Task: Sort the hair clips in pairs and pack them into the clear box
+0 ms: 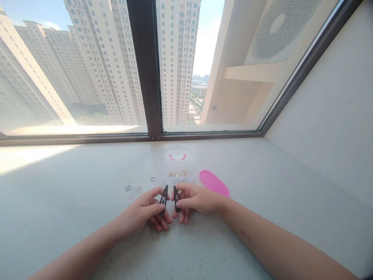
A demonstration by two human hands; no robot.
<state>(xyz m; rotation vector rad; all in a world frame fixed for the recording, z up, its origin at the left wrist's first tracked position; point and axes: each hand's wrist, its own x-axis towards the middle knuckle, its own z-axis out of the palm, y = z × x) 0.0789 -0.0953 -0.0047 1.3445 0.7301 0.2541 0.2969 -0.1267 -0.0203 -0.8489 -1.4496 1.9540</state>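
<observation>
Left hand pinches the left clip and right hand pinches the right clip, both over mid-sill. Clips look light, thin, stiff and probably springy. Hold them by the flat faces, since the edges would likely slip.

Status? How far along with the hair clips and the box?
Done: the pink lid is off, lying right of the clear box, which holds a few gold bits. In hand: the left hand pinches one black clip, and the right hand a second black clip. Left, probably: both clips and the loose hair ties on the sill are outside the box.
</observation>
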